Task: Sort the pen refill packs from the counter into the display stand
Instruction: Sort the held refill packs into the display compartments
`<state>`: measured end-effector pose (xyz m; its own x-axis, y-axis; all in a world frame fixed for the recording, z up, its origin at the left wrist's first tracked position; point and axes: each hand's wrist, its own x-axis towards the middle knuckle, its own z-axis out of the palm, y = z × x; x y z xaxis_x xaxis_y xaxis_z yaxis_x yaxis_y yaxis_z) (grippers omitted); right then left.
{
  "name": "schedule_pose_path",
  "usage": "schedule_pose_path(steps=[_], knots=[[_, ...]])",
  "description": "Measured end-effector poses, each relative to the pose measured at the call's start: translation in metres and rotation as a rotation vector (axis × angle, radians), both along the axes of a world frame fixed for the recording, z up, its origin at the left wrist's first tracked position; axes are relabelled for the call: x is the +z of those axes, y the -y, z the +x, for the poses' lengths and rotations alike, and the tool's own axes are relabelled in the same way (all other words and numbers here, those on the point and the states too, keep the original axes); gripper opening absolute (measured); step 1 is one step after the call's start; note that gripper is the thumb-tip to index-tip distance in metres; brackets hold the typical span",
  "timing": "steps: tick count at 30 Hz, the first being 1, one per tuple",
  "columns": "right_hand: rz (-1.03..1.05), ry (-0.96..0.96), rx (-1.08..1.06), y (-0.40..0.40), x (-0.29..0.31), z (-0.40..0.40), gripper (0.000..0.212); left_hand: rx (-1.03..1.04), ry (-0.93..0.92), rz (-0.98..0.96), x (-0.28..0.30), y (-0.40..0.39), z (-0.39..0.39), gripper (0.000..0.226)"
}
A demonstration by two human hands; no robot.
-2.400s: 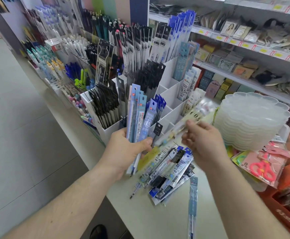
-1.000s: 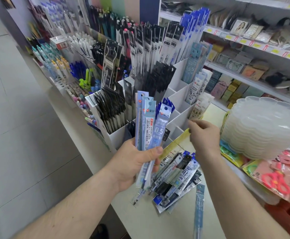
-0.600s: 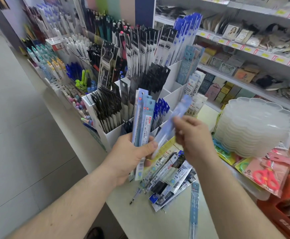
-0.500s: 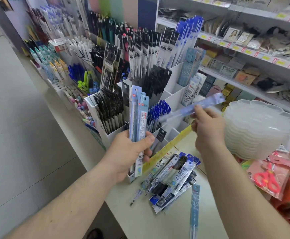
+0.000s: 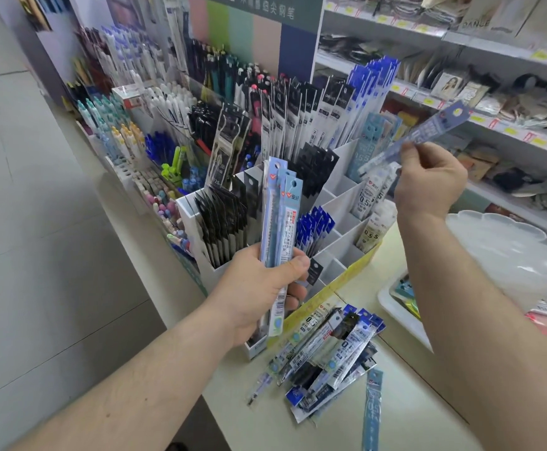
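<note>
A: Left hand (image 5: 259, 288)?
B: Fingers and thumb wrapped round a bundle of light-blue packs (image 5: 280, 219). Long axis near upright, hang-hole ends up, lower ends poking out below the palm. Held just in front of the white display stand (image 5: 343, 255), over its front compartments.

A: Right hand (image 5: 428, 183)?
B: Raised above the stand's right side. Fingers pinch a single blue refill pack (image 5: 428, 131) near its lower half. Long axis on a slant: hang-hole end up and to the right toward the shelves (image 5: 461, 96), other end down-left toward the upper compartments. Pack is blurred; print unreadable.

A: Rest of the stock?
B: Loose pile of refill packs (image 5: 327, 353) flat on the counter (image 5: 412, 415), just in front of the stand's yellow edge, mostly lying diagonal, headers up-right. One pale-blue pack (image 5: 372, 408) lies apart to the right of the pile, axis running roughly toward the camera.

A: Nearby?
B: Stack of clear scalloped trays (image 5: 506, 249) on the right.
</note>
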<state>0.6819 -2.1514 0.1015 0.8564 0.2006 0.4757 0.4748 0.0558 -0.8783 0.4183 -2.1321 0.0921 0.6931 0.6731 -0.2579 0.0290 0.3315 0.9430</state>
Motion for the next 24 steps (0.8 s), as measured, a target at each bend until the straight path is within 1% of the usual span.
schedule_pose_path(steps=[3, 5, 8, 10, 13, 16, 19, 21, 24], knots=[[-0.127, 0.046, 0.014, -0.009, -0.002, 0.005, 0.026, -0.012, -0.009, 0.009, 0.001, -0.001, 0.000, 0.003], [-0.276, 0.050, 0.038, -0.015, -0.004, 0.004, 0.025, -0.017, -0.018, 0.017, 0.002, -0.001, 0.000, 0.002], [-0.533, -0.003, 0.090, -0.027, -0.006, 0.005, 0.018, -0.026, -0.024, 0.025, 0.003, 0.000, 0.000, 0.005], [-0.703, -0.030, 0.096, -0.032, -0.006, 0.005, 0.019, -0.039, -0.024, 0.021, 0.004, 0.000, 0.000, 0.008], [-0.838, -0.031, 0.080, -0.035, -0.003, 0.004, 0.019, -0.049, -0.030, 0.009, 0.004, 0.002, -0.002, 0.013], [-0.884, -0.014, 0.058, -0.036, 0.002, 0.005, 0.020, -0.051, -0.049, 0.005, 0.003, 0.003, -0.002, 0.013], [-0.844, 0.004, 0.054, -0.035, 0.007, 0.002, 0.020, -0.053, -0.053, 0.007, 0.003, 0.004, -0.001, 0.014], [-0.738, 0.060, 0.038, -0.033, 0.012, 0.001, 0.021, -0.057, -0.052, 0.015, 0.003, 0.005, -0.001, 0.015], [-0.515, 0.192, 0.023, -0.025, 0.021, 0.004, 0.023, -0.056, -0.053, 0.020, 0.003, 0.004, -0.003, 0.015]])
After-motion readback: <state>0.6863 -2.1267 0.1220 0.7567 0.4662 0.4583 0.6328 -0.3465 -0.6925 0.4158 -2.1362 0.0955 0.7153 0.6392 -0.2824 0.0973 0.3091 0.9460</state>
